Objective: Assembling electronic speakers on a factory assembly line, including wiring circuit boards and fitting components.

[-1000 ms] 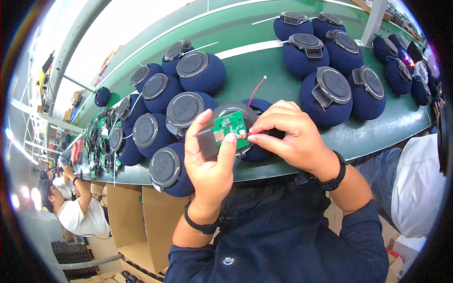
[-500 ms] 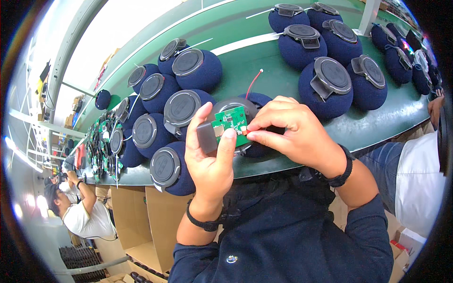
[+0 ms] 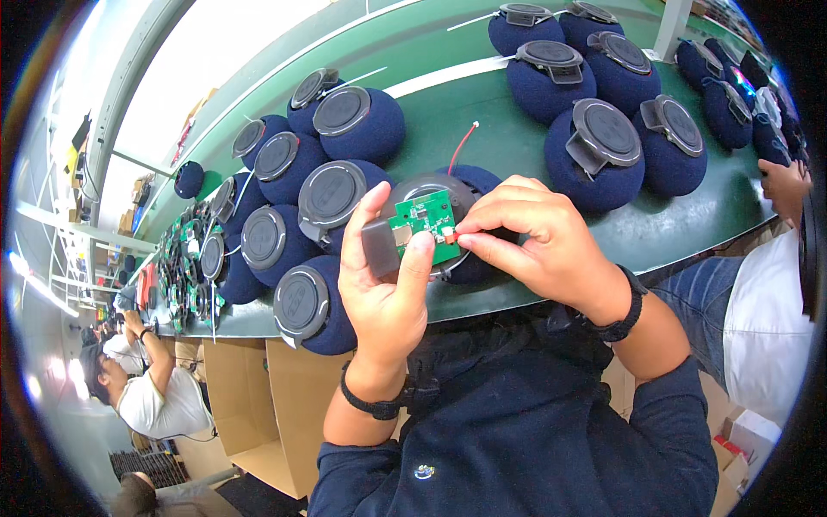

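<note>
My left hand [image 3: 385, 310] holds up a green circuit board [image 3: 426, 209], thumb on its face and fingers along the far side. A dark, block-shaped part [image 3: 379, 248] sits at the board's left edge, against those fingers. My right hand [image 3: 547, 237] pinches at the board's right edge, thumb and forefinger together on a small red plug [image 3: 450, 237] by a white socket. The fingertips partly cover it, so I cannot tell whether it is fully seated. Directly behind the board is a round navy fabric-covered speaker [image 3: 472, 181], with a thin red wire [image 3: 463, 148] rising beyond it.
Several similar speakers [image 3: 333, 194] stand on the green table [image 3: 448, 95] to the left, and more [image 3: 594, 155] at the right. Loose circuit boards [image 3: 177, 267] pile up at the far left. Cardboard boxes [image 3: 297, 405] stand below the edge. Co-workers [image 3: 159, 388] are on both sides.
My hands stay almost in place, with the board shifted very slightly right and the pinch still at its edge. At the right, a co-worker's hand has moved left; a person's head now shows at lower left.
</note>
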Tool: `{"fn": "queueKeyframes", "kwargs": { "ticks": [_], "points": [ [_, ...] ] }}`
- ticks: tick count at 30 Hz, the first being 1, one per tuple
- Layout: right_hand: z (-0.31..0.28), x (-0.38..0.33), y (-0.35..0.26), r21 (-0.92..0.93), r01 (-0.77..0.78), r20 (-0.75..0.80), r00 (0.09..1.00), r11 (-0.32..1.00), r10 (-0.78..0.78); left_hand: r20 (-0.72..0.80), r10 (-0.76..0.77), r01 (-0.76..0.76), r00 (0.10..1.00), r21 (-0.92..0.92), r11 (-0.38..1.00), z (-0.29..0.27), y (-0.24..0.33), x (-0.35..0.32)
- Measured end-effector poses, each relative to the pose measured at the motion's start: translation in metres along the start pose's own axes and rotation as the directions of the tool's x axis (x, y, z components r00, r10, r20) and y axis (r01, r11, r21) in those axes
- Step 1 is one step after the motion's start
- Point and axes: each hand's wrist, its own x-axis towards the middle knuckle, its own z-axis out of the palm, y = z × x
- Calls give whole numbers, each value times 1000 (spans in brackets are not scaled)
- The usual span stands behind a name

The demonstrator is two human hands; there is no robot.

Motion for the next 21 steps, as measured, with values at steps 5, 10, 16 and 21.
{"fn": "queueKeyframes", "kwargs": {
  "ticks": [5,10,16,21],
  "points": [
    [0,-2,-2,-100,33,-4,999,994,-34,32,1,0,999,-37,999,0,0,0],
    [1,-3,-1,-27,-41,-24,999,999,40,43,-11,13,999,-24,1000,-1,0,1],
    [-5,2,1,4,1,36,999,1000,-1,67,-34,37,997,-41,998,-2,3,3],
    [-8,3,-10,184,-223,83,974,957,211,91,-41,45,995,-37,998,-1,4,3]
  ]
}}
